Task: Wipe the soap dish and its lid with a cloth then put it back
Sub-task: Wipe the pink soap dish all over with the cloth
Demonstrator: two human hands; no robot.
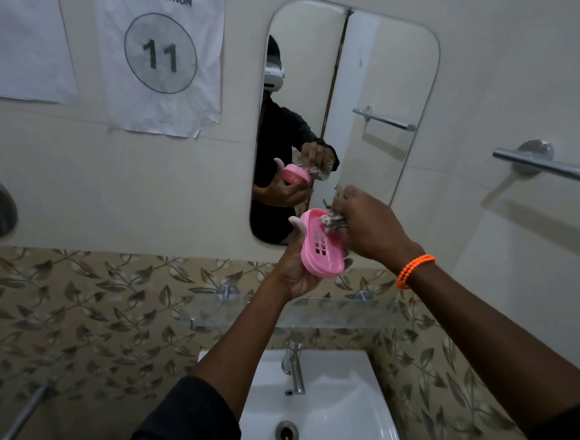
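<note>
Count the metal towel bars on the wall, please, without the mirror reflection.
2: one chrome metal towel bar at the right, beside the mirror; one at the lower left, partly cut off.

paper sheet point(156, 52) taped on wall | heading: "WORKSTATION" | number in circle: "11" | other sheet point(24, 29): no readable text

Both forearms are bare below pushed-up black fabric sleeves point(196, 416); a doubled orange beaded bracelet point(414, 271) circles the right wrist.
</note>
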